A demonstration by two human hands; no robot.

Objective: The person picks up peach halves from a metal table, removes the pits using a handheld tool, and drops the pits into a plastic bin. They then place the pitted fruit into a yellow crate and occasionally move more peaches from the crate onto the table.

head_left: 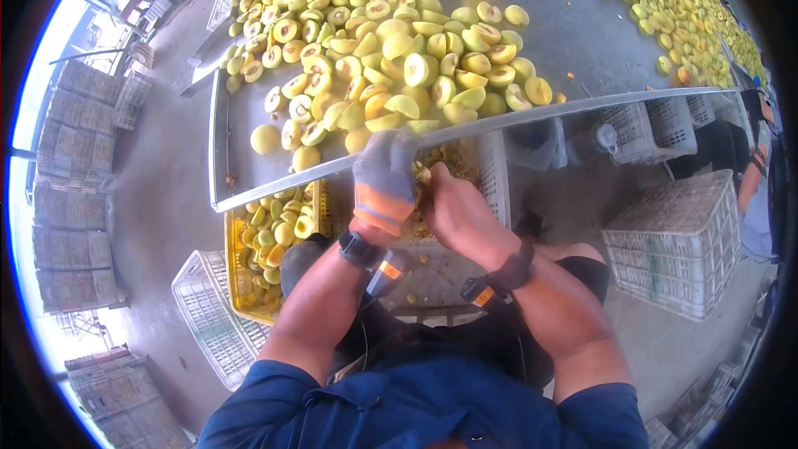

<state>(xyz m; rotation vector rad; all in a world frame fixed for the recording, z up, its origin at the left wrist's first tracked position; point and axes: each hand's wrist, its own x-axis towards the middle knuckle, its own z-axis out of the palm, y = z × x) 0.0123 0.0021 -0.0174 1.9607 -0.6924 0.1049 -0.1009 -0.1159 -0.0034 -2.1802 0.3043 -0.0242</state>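
My left hand (384, 183), in a grey and orange glove, is closed at the table's near edge, its fingers curled round a peach piece (422, 173) of which only a small yellow part shows. My bare right hand (460, 209) is closed right beside it, fingertips against that piece. Whatever else the right hand may grip is hidden. Just beyond my hands, many yellow-green peach halves (401, 106), some with brown pits showing, are heaped on the metal table (555, 41). Under my hands stands a white crate (497, 183) with yellow-brown scraps inside.
Below the table's left corner, a yellow crate (236, 278) holds peach halves, with a white crate (202, 316) beside it. An upturned-looking white crate (673, 241) stands to the right, near another person's arm (752, 175). Stacked crates (76, 191) line the left side.
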